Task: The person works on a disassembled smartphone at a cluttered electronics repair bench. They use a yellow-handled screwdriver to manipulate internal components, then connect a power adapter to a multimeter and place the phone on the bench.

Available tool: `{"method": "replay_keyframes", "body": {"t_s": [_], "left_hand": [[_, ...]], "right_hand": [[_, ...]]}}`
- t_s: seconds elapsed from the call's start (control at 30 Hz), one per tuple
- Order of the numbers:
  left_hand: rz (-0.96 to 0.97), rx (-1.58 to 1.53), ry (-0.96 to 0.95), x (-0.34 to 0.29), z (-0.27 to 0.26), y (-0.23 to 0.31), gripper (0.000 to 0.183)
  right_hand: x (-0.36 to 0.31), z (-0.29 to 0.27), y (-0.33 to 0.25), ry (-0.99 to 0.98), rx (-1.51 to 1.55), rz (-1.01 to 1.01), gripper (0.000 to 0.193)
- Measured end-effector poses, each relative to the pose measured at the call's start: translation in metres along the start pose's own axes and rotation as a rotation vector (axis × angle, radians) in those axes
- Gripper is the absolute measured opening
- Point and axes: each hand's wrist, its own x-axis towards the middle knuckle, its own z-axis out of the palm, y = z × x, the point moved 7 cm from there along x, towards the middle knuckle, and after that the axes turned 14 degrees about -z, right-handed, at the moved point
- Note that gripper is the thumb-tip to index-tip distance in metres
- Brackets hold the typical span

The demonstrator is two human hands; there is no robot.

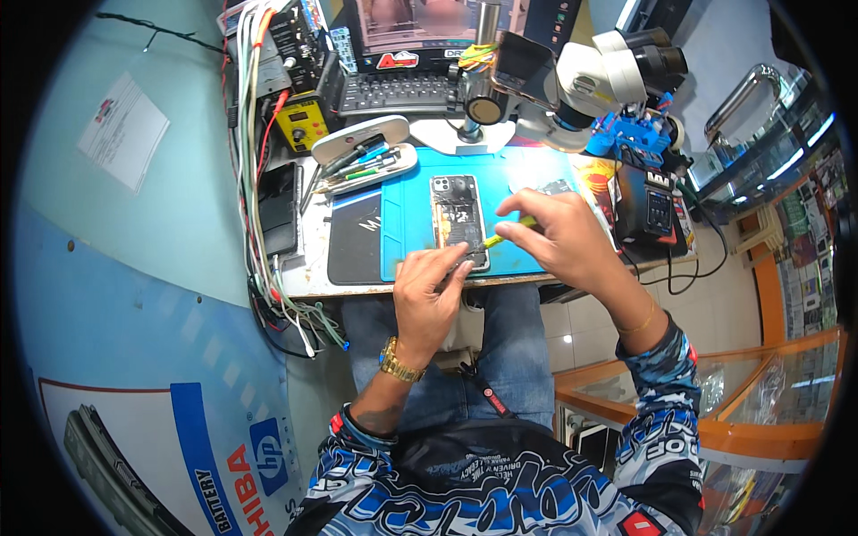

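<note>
Phone [458, 219], opened with its back cover off and its dark insides showing, lies lengthwise on the blue work mat [523, 183] near the front edge of the tabletop [315, 234], roughly in the middle of the mat. My left hand [429, 299] comes up from below and rests on the phone's near end, fingers curled down and pressing against its lower edge to steady it. My right hand [559, 234] sits just right of the phone, over the mat, fingers drawn together and pinching a thin yellow-handled tool [505, 234] whose tip points left toward the lower right part of the phone. The two hands are close together, with the phone's bottom end between them.

A black mat [356, 237] lies just left of the blue one. At the back left of the blue mat a white oval tray [366, 154] holds screwdrivers and tweezers. Behind it stand a yellow meter [302, 121] and a bundle of cables [250, 134] running down the left edge of the tabletop. A white microscope [590, 80] hangs over the back right corner, with a laptop keyboard [398, 92] behind. A black box with a small screen [652, 210] sits at the right edge.
</note>
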Motion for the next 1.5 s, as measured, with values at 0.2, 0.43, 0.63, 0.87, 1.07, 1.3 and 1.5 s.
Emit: {"method": "replay_keyframes", "body": {"t_s": [0.2, 0.43, 0.63, 0.87, 1.07, 1.3, 1.5], "left_hand": [[0.011, -0.130, -0.005, 0.000, -0.005, 0.011, 0.025], [0.065, -0.112, -0.001, 0.002, -0.004, 0.022, 0.021], [-0.060, -0.211, -0.111, 0.007, -0.003, 0.016, 0.010], [-0.468, -0.813, -0.241, 0.001, 0.011, -0.018, 0.014], [-0.459, -0.903, -0.288, 0.002, 0.008, -0.033, 0.020], [-0.435, -0.884, -0.365, -0.003, 0.011, -0.030, 0.020], [-0.414, -0.864, -0.327, -0.002, 0.007, -0.027, 0.019]], "right_hand": [[-0.014, -0.006, 0.006, 0.121, 0.115, 0.141, 0.021], [-0.021, -0.007, 0.005, 0.136, 0.221, 0.205, 0.020], [-0.022, -0.004, 0.009, 0.097, 0.309, 0.277, 0.020], [-0.021, -0.006, -0.002, 0.152, 0.252, 0.198, 0.014], [-0.022, -0.021, -0.026, 0.301, 0.128, -0.026, 0.007], [-0.019, -0.020, -0.033, 0.253, 0.127, -0.054, 0.006], [-0.018, -0.018, -0.034, 0.235, 0.130, -0.061, 0.006]]}}
